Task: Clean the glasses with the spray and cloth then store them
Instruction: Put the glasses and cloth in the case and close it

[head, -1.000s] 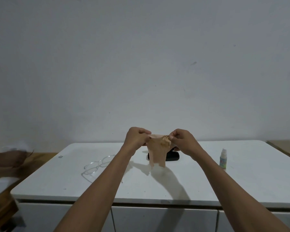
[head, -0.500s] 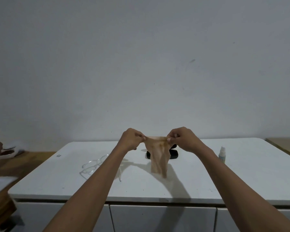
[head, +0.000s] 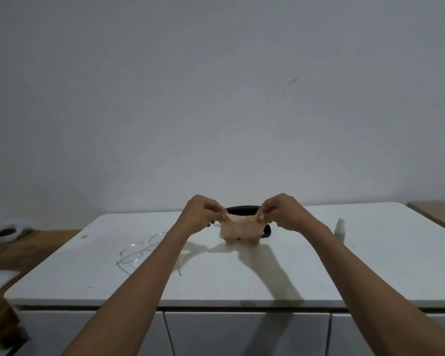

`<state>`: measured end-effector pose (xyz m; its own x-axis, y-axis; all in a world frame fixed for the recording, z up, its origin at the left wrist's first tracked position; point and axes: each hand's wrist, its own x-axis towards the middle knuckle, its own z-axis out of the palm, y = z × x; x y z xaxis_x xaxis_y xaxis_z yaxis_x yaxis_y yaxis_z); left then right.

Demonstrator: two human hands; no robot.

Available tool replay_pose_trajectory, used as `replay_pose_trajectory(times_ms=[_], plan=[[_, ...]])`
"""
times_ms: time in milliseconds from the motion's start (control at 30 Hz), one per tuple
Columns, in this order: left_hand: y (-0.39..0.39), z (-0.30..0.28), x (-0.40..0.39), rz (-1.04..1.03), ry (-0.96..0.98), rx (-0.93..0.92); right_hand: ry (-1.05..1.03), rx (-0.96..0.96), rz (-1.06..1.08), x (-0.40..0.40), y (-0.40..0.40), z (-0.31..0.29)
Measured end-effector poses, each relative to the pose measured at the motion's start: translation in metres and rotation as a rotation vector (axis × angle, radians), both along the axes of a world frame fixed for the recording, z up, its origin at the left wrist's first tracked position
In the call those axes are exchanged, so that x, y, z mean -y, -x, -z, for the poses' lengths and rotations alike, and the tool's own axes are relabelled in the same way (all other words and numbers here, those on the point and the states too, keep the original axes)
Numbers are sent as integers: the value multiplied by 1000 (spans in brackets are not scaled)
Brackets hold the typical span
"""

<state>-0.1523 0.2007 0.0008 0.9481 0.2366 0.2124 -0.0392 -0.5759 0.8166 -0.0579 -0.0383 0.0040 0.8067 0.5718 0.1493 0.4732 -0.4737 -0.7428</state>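
Both hands are raised above the white table point(head: 319, 265), and a pale peach cloth point(head: 240, 228) is stretched between them. One upper corner of the cloth is pinched by the left hand point(head: 198, 214) between thumb and fingertips; the other upper corner is pinched in the same way by the right hand point(head: 284, 211). The upper edge of the cloth is pulled nearly straight, and the remainder hangs below in loose folds, clear of the table surface. A black glasses case point(head: 242, 209) is seen directly behind the cloth, largely hidden by it and by the hands; whether it is open cannot be told. Clear-framed glasses point(head: 139, 250) are laid flat on the table to the left of the left forearm, partly covered by that arm. A small white spray bottle point(head: 339, 230) is stood upright on the table just right of the right forearm, well apart from the glasses. Shadows of arms and cloth are cast onto the tabletop. White cabinet fronts point(head: 242, 332) are seen beneath the table edge.
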Motion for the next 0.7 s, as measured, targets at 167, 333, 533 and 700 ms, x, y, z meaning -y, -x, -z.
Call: replay_pose_trajectory(times_ms=[167, 333, 533, 700], plan=[[19, 49, 14, 210, -243, -305, 443, -138, -140, 8, 17, 36], [31, 62, 21, 233, -350, -421, 533, -221, -132, 11, 31, 52], [42, 54, 26, 342, -271, -617, 534, -337, -131, 15, 37, 50], [26, 69, 21, 62, -247, -374, 333, -174, 109, 7, 19, 67]])
